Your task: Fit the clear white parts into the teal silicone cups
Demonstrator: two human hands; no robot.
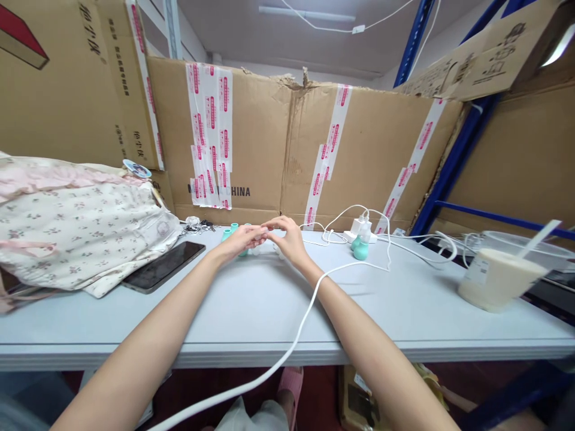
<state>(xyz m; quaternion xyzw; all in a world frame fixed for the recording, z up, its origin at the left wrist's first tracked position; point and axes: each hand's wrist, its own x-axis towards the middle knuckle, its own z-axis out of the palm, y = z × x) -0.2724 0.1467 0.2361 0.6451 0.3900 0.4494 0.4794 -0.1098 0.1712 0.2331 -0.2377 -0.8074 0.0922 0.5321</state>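
Note:
My left hand [245, 240] and my right hand [287, 238] meet above the far middle of the table. Their fingertips come together, closed around something small that I cannot make out. Below the hands, partly hidden, lie translucent whitish pieces [258, 251]. Behind my left hand stand several small teal pieces with round open tops [226, 234]. To the right of my right hand, apart from it, is a rounded teal piece [360, 250] with a clear part above it.
A white cable [309, 305] runs across my right forearm to a white charger [359, 226]. A phone [165, 266] and a floral bag [81, 221] lie left. On the right stands a drink cup [498, 278] with a straw. Cardboard [260, 137] walls the back of the table [251, 311].

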